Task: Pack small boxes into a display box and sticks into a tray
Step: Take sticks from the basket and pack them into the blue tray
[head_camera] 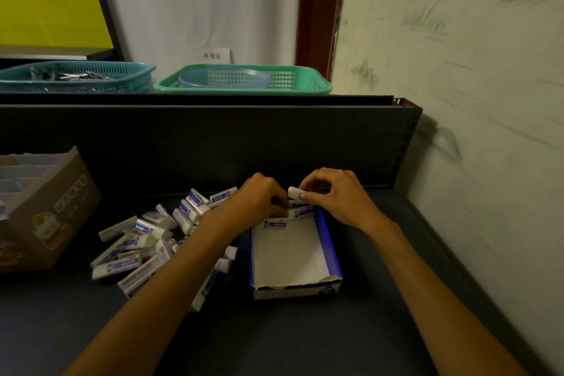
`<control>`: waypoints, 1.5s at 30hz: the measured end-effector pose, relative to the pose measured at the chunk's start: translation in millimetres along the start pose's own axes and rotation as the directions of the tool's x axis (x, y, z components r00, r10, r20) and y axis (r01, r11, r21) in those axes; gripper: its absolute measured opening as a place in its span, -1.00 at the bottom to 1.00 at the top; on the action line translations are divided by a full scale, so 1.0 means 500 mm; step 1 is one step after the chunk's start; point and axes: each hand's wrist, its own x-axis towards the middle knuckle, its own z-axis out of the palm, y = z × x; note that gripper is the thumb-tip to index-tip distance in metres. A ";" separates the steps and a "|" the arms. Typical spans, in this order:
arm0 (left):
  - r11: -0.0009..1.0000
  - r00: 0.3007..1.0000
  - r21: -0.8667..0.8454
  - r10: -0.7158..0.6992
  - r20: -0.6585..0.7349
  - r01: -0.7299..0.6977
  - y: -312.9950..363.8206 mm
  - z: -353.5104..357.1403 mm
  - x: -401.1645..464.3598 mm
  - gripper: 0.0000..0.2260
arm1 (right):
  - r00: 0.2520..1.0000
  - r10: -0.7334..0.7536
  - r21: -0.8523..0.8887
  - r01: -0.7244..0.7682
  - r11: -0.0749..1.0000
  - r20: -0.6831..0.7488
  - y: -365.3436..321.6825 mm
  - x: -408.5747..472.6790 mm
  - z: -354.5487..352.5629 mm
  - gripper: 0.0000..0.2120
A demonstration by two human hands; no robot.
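Right hand (338, 198): fingers pinch a small box (296, 192) over the display box's far end.
Left hand (262, 198): fingers curled on boxes (300, 211) standing inside that end.
Display box (331, 250): on the dark surface (305, 339), mostly bare inside.
Loose boxes (143, 241): heaped at 9 o'clock of it.
Carton (52, 210): further toward 9 o'clock.
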 end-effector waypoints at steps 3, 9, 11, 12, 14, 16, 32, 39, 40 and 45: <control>0.999 1.000 0.026 0.018 -0.001 -0.018 -0.004 0.006 -0.003 -0.83 | 1.000 0.007 0.011 -0.007 1.000 0.009 -0.001 -0.001 -0.001 -0.89; 1.000 1.000 0.018 0.003 -0.010 -0.003 -0.003 0.008 -0.004 -0.80 | 1.000 0.009 0.036 -0.009 0.999 0.003 -0.003 -0.004 -0.002 -0.89; 1.000 1.000 0.002 -0.013 -0.006 0.013 -0.004 0.007 -0.004 -0.75 | 1.000 0.011 0.044 -0.012 0.999 0.004 -0.003 -0.005 -0.002 -0.88; 1.000 1.000 -0.002 -0.018 -0.003 0.018 -0.004 0.007 -0.004 -0.73 | 1.000 0.013 0.046 -0.013 0.999 0.008 -0.002 -0.005 -0.002 -0.88; 1.000 1.000 -0.014 -0.023 -0.009 0.023 -0.004 0.008 -0.003 -0.73 | 1.000 0.015 0.048 -0.016 0.999 0.016 -0.003 -0.005 -0.003 -0.88; 0.999 0.999 -0.030 -0.028 -0.032 0.027 -0.004 0.009 -0.002 -0.75 | 1.000 0.016 0.047 -0.017 0.999 0.019 -0.004 -0.004 -0.004 -0.88; 0.998 0.997 0.059 -0.035 0.062 0.031 -0.020 -0.032 -0.057 -0.83 | 0.991 0.032 -0.006 -0.032 0.999 0.129 -0.020 -0.008 -0.009 -0.87; 0.987 0.997 0.155 -0.053 0.055 0.043 -0.013 -0.021 -0.049 -0.83 | 0.978 0.042 -0.199 0.000 0.980 0.206 -0.021 -0.007 0.003 -0.88; 0.986 0.997 0.159 -0.052 0.052 0.043 -0.012 -0.019 -0.049 -0.83 | 0.977 0.047 -0.205 -0.003 0.979 0.210 -0.022 -0.007 0.002 -0.88; 0.993 0.999 0.112 -0.039 0.024 0.036 -0.016 -0.017 -0.052 -0.84 | 0.969 0.058 -0.252 0.005 0.968 0.241 -0.025 -0.010 -0.002 -0.86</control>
